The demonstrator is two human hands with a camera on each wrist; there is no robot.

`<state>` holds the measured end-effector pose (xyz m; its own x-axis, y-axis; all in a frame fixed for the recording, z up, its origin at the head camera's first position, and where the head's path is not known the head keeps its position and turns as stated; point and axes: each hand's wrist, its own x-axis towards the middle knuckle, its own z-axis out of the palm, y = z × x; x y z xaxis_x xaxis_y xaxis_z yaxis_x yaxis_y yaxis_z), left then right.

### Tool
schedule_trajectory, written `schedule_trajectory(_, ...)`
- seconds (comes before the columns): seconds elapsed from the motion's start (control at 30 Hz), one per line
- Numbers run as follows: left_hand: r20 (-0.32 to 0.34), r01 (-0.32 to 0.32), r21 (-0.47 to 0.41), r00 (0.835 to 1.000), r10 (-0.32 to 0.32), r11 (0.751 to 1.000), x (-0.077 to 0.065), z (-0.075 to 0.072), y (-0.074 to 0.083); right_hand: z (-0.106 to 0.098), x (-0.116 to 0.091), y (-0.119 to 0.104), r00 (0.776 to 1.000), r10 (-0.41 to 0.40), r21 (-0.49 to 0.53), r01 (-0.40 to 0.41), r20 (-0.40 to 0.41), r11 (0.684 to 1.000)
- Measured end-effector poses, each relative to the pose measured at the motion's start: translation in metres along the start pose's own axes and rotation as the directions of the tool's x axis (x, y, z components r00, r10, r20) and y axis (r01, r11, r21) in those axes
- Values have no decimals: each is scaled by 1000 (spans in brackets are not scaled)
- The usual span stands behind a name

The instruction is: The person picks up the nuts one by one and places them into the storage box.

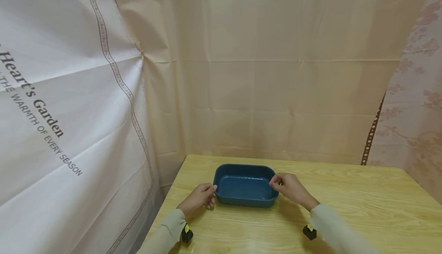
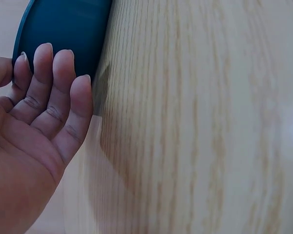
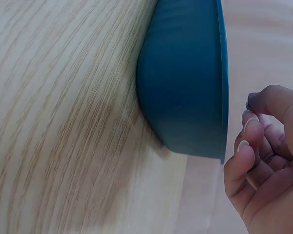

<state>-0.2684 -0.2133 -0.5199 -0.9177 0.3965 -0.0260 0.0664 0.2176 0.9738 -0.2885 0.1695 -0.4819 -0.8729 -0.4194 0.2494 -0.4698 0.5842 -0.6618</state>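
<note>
A dark blue rectangular dish (image 1: 245, 201) with rounded corners stands upright on the wooden table. Inside it, near the front right, shows a small bright spot, too small to identify. At its left end my left hand (image 1: 201, 197) pinches the rim between thumb and index finger; the other fingers curl loosely beside the outer wall (image 2: 78, 29). Over the right end is my right hand (image 1: 288, 187), fingers curled and thumb drawn to the index fingertip. From the right wrist, these fingertips (image 3: 254, 131) appear beside the rim, with a gap. I see nothing between them.
The pale wooden table (image 1: 345, 200) extends right and toward me. Beige cloth (image 1: 276, 73) hangs behind it, white printed cloth (image 1: 69, 93) at left, flowered cloth (image 1: 414, 112) at right. Black wrist devices (image 1: 187, 234) sit under both sleeves.
</note>
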Motion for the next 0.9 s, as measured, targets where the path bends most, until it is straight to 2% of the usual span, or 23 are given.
schedule_trajectory(0.17,0,3,6,1000,-3,1000,1,0,-2,5,4,-6,1000,-15,-15,15,4,1000)
schedule_trajectory(0.37,-1,3,17,1000,-3,1000,2,-1,-4,12,6,-12,999,-38,13,38,20,999)
schedule_trajectory(0.63,-4,11,10,1000,-11,1000,2,0,-7,21,9,-19,997,-8,58,3,77,998)
schedule_trajectory(0.9,-3,1,4,1000,-1,1000,2,-1,-5,28,17,-27,994,-47,59,42,94,997)
